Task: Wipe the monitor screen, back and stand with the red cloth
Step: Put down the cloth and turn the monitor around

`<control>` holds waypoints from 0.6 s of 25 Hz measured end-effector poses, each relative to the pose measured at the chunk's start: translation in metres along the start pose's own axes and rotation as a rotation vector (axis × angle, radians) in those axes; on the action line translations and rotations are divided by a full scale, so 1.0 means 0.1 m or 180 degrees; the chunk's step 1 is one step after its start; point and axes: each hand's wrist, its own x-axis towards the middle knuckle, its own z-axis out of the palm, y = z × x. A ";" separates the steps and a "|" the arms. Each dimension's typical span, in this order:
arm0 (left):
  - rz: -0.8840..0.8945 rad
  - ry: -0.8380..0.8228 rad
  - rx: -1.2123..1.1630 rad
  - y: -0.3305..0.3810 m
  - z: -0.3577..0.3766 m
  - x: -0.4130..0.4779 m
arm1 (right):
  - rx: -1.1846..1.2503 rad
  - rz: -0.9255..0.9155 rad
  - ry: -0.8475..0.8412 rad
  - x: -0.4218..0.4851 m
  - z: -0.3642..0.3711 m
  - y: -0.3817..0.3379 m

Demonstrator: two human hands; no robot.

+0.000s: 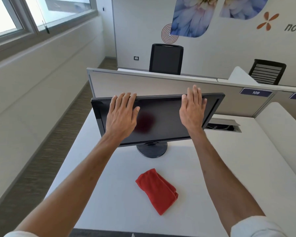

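Black flat-panel monitor with a glossy dark screen stands on a white desk, leaning back, its top edge close to the grey partition panel behind it. Round black ribbed stand base shows under the bottom bezel.

Left hand lies flat over the monitor's upper left, fingers spread and reaching to the top edge. Right hand does the same at the upper right, fingers extended together, tips past the top edge. Neither hand grips anything; palms are open on or just above the glass. Cannot tell whether the fingers hook over the back.

Folded red terry-like cloth lies on the desk in front of the monitor, near its base and toward the viewer, touched by neither hand. A dim red blur in the screen looks like its reflection.

Handling, as judgement: the monitor is rigid but top-heavy on a small foot, likely to tip or swivel if pushed high. Best held by the plastic bezel edges or top rim, not the panel, which marks and flexes under pressure. The cloth is soft, light, limp; pick it up by pinching the folded bulk so it stays as a pad.

Screen is dark, powered off, smudges not discernible.
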 end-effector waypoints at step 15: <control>-0.0204 -0.0298 0.0335 0.61 -0.30 -0.41 | 0.0222 0.0105 -0.0912 0.49 -0.03 -0.12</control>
